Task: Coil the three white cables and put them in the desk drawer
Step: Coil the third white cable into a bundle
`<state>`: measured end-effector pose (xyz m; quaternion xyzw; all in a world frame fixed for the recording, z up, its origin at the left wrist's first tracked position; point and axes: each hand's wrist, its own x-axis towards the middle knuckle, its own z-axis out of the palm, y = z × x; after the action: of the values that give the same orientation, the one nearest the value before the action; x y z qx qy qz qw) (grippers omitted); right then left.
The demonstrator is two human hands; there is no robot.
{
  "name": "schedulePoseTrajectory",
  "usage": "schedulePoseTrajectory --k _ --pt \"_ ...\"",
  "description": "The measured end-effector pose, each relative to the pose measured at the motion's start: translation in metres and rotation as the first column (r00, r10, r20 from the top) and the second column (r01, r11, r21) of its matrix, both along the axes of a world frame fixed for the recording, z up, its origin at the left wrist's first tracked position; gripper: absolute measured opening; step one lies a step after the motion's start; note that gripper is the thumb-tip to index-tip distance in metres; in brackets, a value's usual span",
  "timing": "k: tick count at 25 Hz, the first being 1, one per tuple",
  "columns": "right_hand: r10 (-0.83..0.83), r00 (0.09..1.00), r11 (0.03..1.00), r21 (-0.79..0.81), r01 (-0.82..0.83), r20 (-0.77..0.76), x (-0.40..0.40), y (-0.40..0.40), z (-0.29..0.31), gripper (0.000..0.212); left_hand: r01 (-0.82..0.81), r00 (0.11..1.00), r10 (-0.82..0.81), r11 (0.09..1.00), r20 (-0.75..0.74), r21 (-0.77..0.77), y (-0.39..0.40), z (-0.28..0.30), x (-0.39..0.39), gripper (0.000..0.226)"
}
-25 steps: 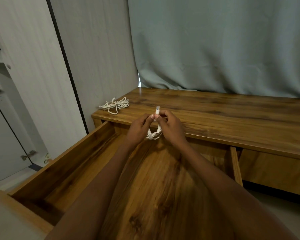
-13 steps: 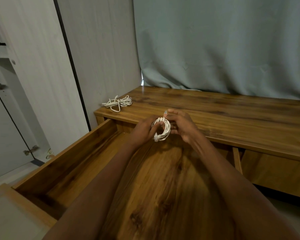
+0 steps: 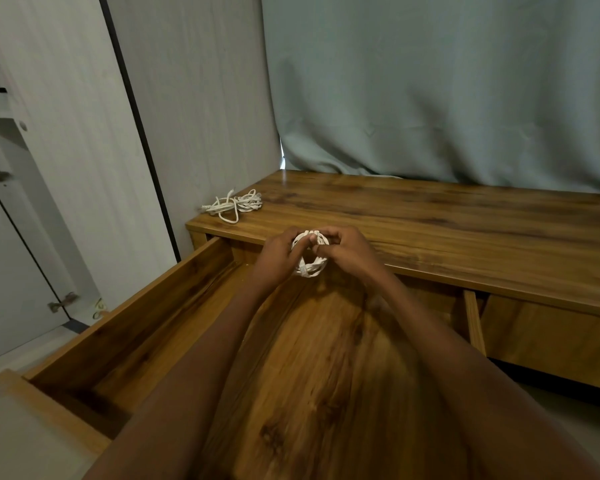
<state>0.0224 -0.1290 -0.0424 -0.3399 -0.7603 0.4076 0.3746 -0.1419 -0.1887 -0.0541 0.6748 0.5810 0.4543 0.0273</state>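
Above open drawer [image 3: 125, 327], coiled cable [image 3: 310, 266] within both hands' grip.

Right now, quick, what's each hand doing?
Left hand: fingers curled round the small coiled white cable, holding it.
Right hand: fingertips pinching the same coil, above the open wooden drawer.

A grey-green curtain [image 3: 447, 88] hangs behind the wooden desk [image 3: 447, 233], its hem resting on the desktop's far edge. Pale grey wood-grain wall panels [image 3: 201, 98] stand at left, divided by a black vertical strip [image 3: 137, 112]. A cabinet door [image 3: 18, 258] with metal hinges shows far left. Light floor [image 3: 568, 410] at lower right. Lighting dim.
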Motion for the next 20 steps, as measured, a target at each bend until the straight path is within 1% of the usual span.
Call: schedulePoseTrajectory --k 2,3,4,5,7,9,10,12,13,14,17,20 --pt "0.078 0.988 0.980 -0.174 -0.100 -0.131 0.003 -0.001 0.004 0.028 -0.008 1.000 0.008 1.000 -0.004 0.013 -0.001 -0.002 -0.001 0.023" --pt "0.110 0.978 0.960 -0.236 -0.150 -0.176 0.004 -0.001 0.005 0.027 -0.009 1.000 0.009 1.000 0.007 0.022 -0.001 -0.001 -0.001 0.026" --pt "0.133 0.969 0.946 -0.266 -0.186 -0.206 0.005 -0.001 0.005 0.028 -0.013 0.999 0.012 0.999 0.036 0.029 -0.001 -0.001 -0.001 0.027" --pt "0.144 0.961 0.937 -0.279 -0.210 -0.238 0.005 -0.002 0.006 0.029 -0.018 0.996 0.015 0.999 0.090 0.031 -0.002 0.000 0.001 0.026" --pt "0.131 0.939 0.928 -0.295 -0.229 -0.318 0.004 -0.004 0.004 0.033 -0.003 0.962 0.005 1.000 0.275 -0.008 -0.003 0.002 0.005 0.025" --pt "0.114 0.918 0.909 -0.333 -0.251 -0.380 0.004 -0.006 0.002 0.034 0.060 0.881 -0.020 0.996 0.472 -0.071 -0.003 0.006 0.010 0.027" --pt "0.109 0.901 0.894 -0.355 -0.274 -0.420 0.004 -0.005 0.002 0.034 0.107 0.824 -0.038 0.990 0.566 -0.089 -0.004 0.008 0.013 0.028" --pt "0.071 0.842 0.871 -0.378 -0.314 -0.535 0.003 -0.004 0.001 0.032 0.229 0.658 -0.098 0.971 0.746 -0.074 -0.004 0.012 0.017 0.032" --pt "0.037 0.814 0.879 -0.369 -0.303 -0.579 0.002 -0.004 0.000 0.030 0.291 0.582 -0.128 0.955 0.803 -0.058 -0.004 0.015 0.018 0.036" --pt "0.003 0.806 0.903 -0.345 -0.257 -0.591 0.001 -0.003 0.000 0.029 0.345 0.554 -0.150 0.937 0.819 -0.062 -0.004 0.016 0.017 0.039" --pt "-0.055 0.857 0.972 -0.225 -0.072 -0.512 -0.001 -0.002 -0.003 0.032 0.448 0.636 -0.156 0.872 0.756 -0.196 -0.004 0.018 0.017 0.041" --pt "-0.069 0.895 0.991 -0.131 0.012 -0.441 0.002 -0.001 -0.002 0.033 0.538 0.588 -0.139 0.803 0.797 -0.257 -0.007 0.021 0.017 0.042"
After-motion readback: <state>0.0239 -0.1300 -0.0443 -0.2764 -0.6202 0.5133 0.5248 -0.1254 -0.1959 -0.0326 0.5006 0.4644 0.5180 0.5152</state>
